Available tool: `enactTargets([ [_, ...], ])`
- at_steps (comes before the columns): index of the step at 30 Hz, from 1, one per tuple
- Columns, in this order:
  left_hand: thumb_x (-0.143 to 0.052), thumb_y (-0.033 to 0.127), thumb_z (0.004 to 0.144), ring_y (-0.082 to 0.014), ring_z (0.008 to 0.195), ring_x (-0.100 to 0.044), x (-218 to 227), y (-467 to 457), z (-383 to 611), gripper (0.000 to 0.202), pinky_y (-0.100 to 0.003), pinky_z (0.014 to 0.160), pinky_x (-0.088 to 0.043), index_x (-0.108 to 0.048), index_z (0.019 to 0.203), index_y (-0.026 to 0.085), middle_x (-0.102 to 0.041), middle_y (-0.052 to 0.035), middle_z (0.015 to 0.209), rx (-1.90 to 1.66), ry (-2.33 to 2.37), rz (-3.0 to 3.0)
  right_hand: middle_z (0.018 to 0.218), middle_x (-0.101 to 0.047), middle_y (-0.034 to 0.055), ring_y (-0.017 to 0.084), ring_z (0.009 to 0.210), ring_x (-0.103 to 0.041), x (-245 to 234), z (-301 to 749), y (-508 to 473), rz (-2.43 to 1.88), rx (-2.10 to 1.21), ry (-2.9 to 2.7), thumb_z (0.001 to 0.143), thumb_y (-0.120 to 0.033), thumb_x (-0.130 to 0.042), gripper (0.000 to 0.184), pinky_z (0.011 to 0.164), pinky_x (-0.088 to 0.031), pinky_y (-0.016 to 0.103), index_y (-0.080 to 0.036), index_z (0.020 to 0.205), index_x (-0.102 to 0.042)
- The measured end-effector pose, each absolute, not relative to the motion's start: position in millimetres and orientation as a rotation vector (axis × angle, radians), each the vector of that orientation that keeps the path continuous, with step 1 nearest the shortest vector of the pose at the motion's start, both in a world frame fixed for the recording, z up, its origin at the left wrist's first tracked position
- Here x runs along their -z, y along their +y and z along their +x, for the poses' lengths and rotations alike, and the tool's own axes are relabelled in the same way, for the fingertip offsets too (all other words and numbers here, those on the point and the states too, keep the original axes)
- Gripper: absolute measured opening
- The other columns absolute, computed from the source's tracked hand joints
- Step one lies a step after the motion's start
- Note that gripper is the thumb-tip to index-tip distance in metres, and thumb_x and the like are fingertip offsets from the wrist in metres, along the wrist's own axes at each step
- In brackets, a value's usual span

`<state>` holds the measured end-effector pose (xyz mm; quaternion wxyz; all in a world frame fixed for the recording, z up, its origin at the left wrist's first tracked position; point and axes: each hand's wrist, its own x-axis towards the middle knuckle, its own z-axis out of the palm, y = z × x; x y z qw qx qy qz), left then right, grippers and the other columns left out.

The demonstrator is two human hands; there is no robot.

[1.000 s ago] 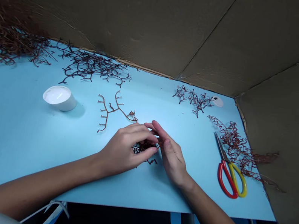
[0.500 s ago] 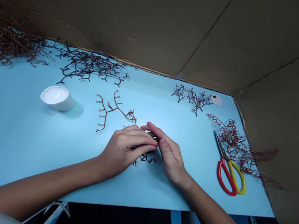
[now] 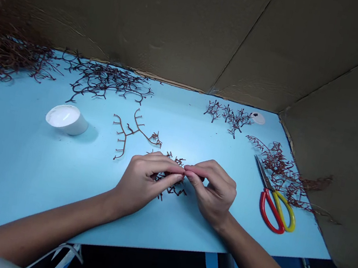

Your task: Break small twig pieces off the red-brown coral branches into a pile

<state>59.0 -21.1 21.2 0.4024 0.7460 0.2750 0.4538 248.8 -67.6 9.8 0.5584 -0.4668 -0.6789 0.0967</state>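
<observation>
My left hand (image 3: 148, 179) is closed in a pinch, thumb against fingers, over the middle of the table. Fingertip to fingertip with it, my right hand (image 3: 212, 192) pinches too. Between them shows a bit of a small brown twig-like piece (image 3: 183, 176), mostly covered by the fingers. Several short brown twig pieces (image 3: 174, 190) lie on the table under and around the fingertips. Just beyond the left hand lies a thin, branched brown stem (image 3: 127, 133) with short side prongs.
On the blue table (image 3: 16, 161), a white cup (image 3: 76, 123) stands at left. Brown branch heaps (image 3: 10, 51) and darker branches (image 3: 106, 78) line the back. Small twig clusters (image 3: 234, 118), a white disc (image 3: 259, 118), more brown stems (image 3: 277, 164) and red-and-yellow scissors (image 3: 277, 212) lie at right.
My right hand has turned from a cupped pose with fingers stretched out to a pinch, its knuckles now further right. My left hand has barely moved and keeps its pinch.
</observation>
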Motion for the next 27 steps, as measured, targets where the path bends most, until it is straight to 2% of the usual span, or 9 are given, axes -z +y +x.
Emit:
enactTargets([
  [3,-0.082,0.016,0.088,-0.0109,0.063,-0.065,-25,-23,60,0.010,-0.022,0.050,-0.048,-0.083,0.097,0.016,-0.081,-0.0043,0.087,-1.002,0.705,1.733,0.082,-0.077,0.0025,0.016,0.068,-0.069,-11,251,-68,-1.087,-0.147,-1.640,0.095,-0.013,-0.078,0.015,0.053,-0.056,0.029,-0.026,0.103,-0.082],
  [5,-0.087,0.020,0.084,-0.0099,0.058,-0.061,-25,-23,61,0.012,-0.022,0.048,-0.046,-0.082,0.094,0.016,-0.079,-0.0030,0.081,-0.954,0.719,1.685,0.082,-0.076,0.0025,0.016,0.068,-0.069,-11,252,-69,-1.065,-0.118,-1.687,0.095,-0.011,-0.077,0.017,0.052,-0.055,0.028,-0.025,0.104,-0.080],
  [8,-0.084,0.020,0.089,-0.0114,0.064,-0.065,-21,-20,60,0.004,-0.023,0.054,-0.049,-0.081,0.088,0.017,-0.078,-0.0031,0.079,-0.979,0.718,1.713,0.082,-0.075,0.0027,0.016,0.068,-0.068,-12,251,-70,-1.041,-0.134,-1.724,0.096,-0.011,-0.075,0.014,0.054,-0.055,0.029,-0.024,0.102,-0.078],
  [13,-0.078,0.017,0.095,-0.0138,0.072,-0.069,-22,-18,57,0.006,-0.025,0.062,-0.054,-0.082,0.091,0.017,-0.079,-0.0055,0.084,-1.057,0.559,1.827,0.078,-0.072,0.0019,0.017,0.067,-0.065,-15,247,-73,-1.021,-0.231,-1.725,0.100,-0.013,-0.069,0.010,0.055,-0.053,0.031,-0.022,0.098,-0.072],
  [16,-0.078,0.018,0.096,-0.0145,0.070,-0.070,-31,-24,57,0.009,-0.026,0.062,-0.056,-0.082,0.087,0.017,-0.079,-0.0053,0.081,-0.943,0.512,1.728,0.075,-0.069,0.0011,0.016,0.066,-0.062,-19,257,-68,-1.017,-0.082,-1.755,0.101,-0.014,-0.068,0.010,0.054,-0.050,0.030,-0.023,0.095,-0.069],
  [19,-0.079,0.022,0.095,-0.0157,0.069,-0.072,-38,-30,57,0.014,-0.028,0.063,-0.059,-0.081,0.082,0.019,-0.080,-0.0050,0.079,-0.773,0.391,1.613,0.072,-0.066,0.0015,0.018,0.066,-0.061,-25,276,-59,-1.188,0.125,-1.609,0.102,-0.023,-0.068,0.017,0.058,-0.051,0.034,-0.025,0.085,-0.066],
  [22,-0.079,0.024,0.096,-0.0161,0.070,-0.073,-31,-25,57,0.013,-0.028,0.062,-0.058,-0.081,0.084,0.019,-0.080,-0.0050,0.080,-0.789,0.407,1.691,0.070,-0.066,0.0027,0.020,0.065,-0.062,-29,287,-53,-1.287,0.127,-1.463,0.102,-0.029,-0.069,0.020,0.058,-0.051,0.036,-0.025,0.082,-0.067],
  [25,-0.074,0.026,0.100,-0.0171,0.081,-0.073,-17,-12,55,0.010,-0.031,0.074,-0.060,-0.081,0.096,0.020,-0.081,-0.0055,0.089,-0.984,0.504,2.043,0.075,-0.071,0.0033,0.020,0.067,-0.065,-30,283,-54,-1.210,0.012,-1.558,0.098,-0.019,-0.072,0.011,0.057,-0.051,0.036,-0.025,0.089,-0.073],
  [27,-0.067,0.027,0.105,-0.0179,0.087,-0.071,-8,-4,52,0.016,-0.034,0.082,-0.060,-0.080,0.103,0.020,-0.081,-0.0061,0.096,-1.017,0.547,2.342,0.081,-0.075,0.0039,0.020,0.070,-0.068,-28,279,-57,-1.169,-0.042,-1.625,0.096,-0.012,-0.074,0.014,0.059,-0.053,0.035,-0.026,0.094,-0.077],
])
